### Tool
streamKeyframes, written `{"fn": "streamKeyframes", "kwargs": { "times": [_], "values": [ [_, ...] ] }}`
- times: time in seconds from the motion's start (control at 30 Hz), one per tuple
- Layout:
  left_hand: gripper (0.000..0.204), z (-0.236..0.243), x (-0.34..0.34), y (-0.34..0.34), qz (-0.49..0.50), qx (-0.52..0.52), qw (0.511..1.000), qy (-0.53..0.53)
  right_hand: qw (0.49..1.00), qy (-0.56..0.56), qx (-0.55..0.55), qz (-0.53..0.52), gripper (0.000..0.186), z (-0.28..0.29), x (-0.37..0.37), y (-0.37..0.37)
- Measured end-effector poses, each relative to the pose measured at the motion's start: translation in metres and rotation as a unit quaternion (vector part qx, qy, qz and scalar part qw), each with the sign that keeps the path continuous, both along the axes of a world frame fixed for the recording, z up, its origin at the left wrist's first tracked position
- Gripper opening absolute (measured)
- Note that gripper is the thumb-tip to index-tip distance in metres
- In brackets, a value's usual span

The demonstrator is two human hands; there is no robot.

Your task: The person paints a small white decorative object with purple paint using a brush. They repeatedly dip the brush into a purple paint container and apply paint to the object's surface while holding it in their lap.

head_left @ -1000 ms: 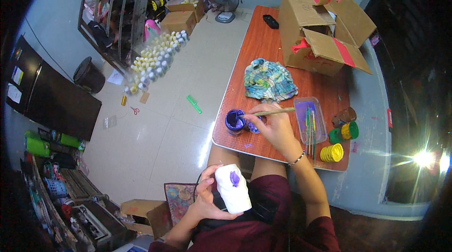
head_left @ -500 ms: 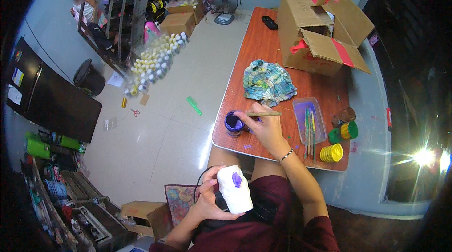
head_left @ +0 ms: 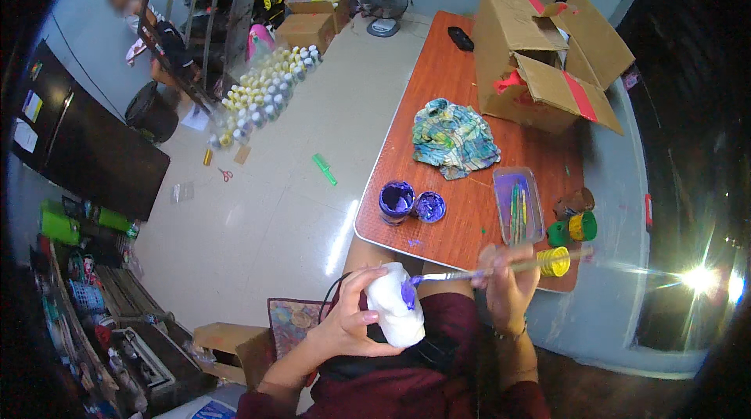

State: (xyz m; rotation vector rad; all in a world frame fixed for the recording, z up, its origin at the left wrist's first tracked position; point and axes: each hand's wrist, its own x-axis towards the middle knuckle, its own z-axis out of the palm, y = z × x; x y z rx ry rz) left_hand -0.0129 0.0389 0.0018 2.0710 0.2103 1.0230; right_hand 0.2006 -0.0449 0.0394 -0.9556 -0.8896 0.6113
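My left hand (head_left: 348, 327) is curled round a white piece (head_left: 395, 323), thumb below and fingers along the top, on my side of the purple paint jar (head_left: 397, 201) and above my lap. My right hand (head_left: 510, 286), a little blurred, grips a paintbrush (head_left: 454, 275), its bristles at the purple patch (head_left: 408, 295) on the piece. Right beside the jar lies a purple-smeared lid (head_left: 430, 207) — farther right of it, the tray (head_left: 508, 182) of brushes, then the green jar (head_left: 581, 226). The yellow jar (head_left: 557, 270), right of the paint jar and nearer me, is partly covered by my brush handle. Beyond the paint jar sits a crumpled cloth (head_left: 455, 139); past that, the cardboard box (head_left: 501, 59) spreads its flaps — and left of the jar, on the floor, lie a green comb (head_left: 324, 169) and scissors (head_left: 226, 175)
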Motion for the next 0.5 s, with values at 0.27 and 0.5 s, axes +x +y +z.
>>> {"fn": "streamKeyframes", "kwargs": {
  "times": [0.27,0.5],
  "values": [
    [0.081,0.003,0.006,0.011,0.01,0.119,0.993,-0.001,0.955,-0.276,0.106,0.017,0.017,0.006,-0.012,-0.026],
    [0.086,0.011,0.006,0.011,0.016,0.105,0.992,0.067,0.933,-0.319,0.164,-0.02,0.018,0.003,-0.016,-0.026]
  ]
}}
